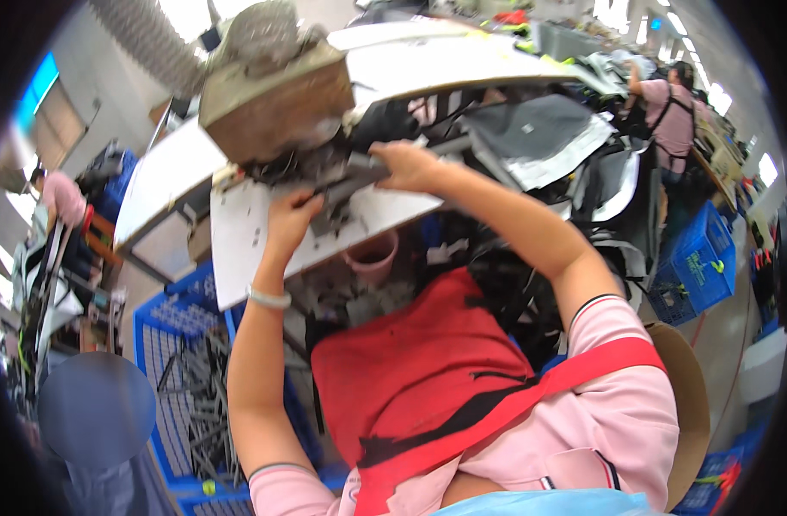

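While both hands meet beside the brown machine head (277, 103), a dark grey piece (352, 185) stretches between them, over the white surface (245, 245); blur there hides its exact outline, and I cannot tell whether it rests on the surface or is held just above it. The right hand (408, 165) has its thumb and fingers narrowed onto the piece's right-hand end; the left hand (292, 219) sets its thumb by the near left part, but its other fingers are hidden, so I cannot tell how firmly they close. The piece looks like thin sheet material, probably light, bendy rather than brittle and hard to damage by gripping; held by one end only, it would likely sag or twist; its face may slide easily over the white surface. Both ends seem the best holds, thumb above and fingers beneath, kept clear of the machine head; loose grey strips (206, 404) fill a blue crate (157, 331) at the left.
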Tool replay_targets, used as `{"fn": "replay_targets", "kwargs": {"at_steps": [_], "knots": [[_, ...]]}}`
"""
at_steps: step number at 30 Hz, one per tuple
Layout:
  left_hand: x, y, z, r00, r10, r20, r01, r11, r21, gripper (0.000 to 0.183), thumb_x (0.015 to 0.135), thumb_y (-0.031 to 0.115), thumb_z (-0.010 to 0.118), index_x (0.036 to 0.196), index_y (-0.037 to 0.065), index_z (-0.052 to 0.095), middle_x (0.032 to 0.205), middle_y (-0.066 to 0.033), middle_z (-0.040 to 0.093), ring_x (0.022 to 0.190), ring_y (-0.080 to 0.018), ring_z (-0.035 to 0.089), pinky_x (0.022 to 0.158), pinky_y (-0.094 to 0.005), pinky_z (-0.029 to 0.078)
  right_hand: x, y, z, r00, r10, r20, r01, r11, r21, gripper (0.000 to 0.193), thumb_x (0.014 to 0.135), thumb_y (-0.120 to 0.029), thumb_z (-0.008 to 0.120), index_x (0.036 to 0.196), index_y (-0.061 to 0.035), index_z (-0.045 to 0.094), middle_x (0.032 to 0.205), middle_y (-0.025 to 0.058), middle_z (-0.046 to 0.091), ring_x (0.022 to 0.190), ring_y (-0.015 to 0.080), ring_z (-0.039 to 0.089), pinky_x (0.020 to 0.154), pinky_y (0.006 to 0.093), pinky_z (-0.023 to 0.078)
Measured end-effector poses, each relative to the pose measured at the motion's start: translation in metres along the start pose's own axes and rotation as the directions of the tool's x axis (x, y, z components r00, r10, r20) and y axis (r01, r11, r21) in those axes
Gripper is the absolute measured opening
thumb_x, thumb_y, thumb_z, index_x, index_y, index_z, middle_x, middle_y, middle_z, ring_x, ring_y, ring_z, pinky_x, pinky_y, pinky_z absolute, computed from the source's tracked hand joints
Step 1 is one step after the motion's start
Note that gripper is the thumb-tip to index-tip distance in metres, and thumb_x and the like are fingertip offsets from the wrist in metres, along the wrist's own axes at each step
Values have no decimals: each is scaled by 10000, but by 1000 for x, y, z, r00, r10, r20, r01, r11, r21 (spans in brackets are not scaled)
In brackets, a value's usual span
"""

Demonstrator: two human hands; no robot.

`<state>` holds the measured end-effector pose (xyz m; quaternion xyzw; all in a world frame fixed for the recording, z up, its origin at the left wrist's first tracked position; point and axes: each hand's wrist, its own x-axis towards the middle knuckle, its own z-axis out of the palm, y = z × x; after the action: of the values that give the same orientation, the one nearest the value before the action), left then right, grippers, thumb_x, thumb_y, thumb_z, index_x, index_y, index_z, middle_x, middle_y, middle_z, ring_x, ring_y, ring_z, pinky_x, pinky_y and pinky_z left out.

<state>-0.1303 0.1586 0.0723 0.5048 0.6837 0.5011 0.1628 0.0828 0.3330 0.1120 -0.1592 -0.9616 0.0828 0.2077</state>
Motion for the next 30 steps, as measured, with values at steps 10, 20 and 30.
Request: {"fn": "replay_targets", "kwargs": {"at_steps": [10, 20, 30], "knots": [[6, 2, -12, 989, -150, -2, 149, 987, -52, 306, 834, 184, 735, 1043, -39, 716, 855, -49, 711, 752, -87, 595, 676, -243, 469, 22, -1, 11, 999, 17, 41, -18, 1000, 13, 744, 737, -345, 749, 1322, 39, 498, 1148, 257, 634, 1122, 392, 587, 966, 431, 460], [24, -23, -11, 991, -117, -58, 107, 982, -155, 367, 829, 201, 743, 1091, -52, 698, 897, -68, 707, 787, -106, 603, 707, -246, 469, 27, 14, 11, 997, 29, -68, -31, 999, -18, 697, 759, -325, 736, 1304, 44, 507, 1077, 282, 644, 1086, 402, 600, 923, 431, 466], [-113, -55, -28, 991, -137, 0, 137, 990, -34, 232, 926, 154, 659, 1013, -61, 682, 854, 13, 626, 771, -72, 511, 699, -212, 395, -223, -29, -151, 824, 514, 238, -522, 852, -33, 660, 798, -356, 715, 1270, 60, 515, 980, 279, 659, 956, 427, 631, 843, 456, 501]]}}
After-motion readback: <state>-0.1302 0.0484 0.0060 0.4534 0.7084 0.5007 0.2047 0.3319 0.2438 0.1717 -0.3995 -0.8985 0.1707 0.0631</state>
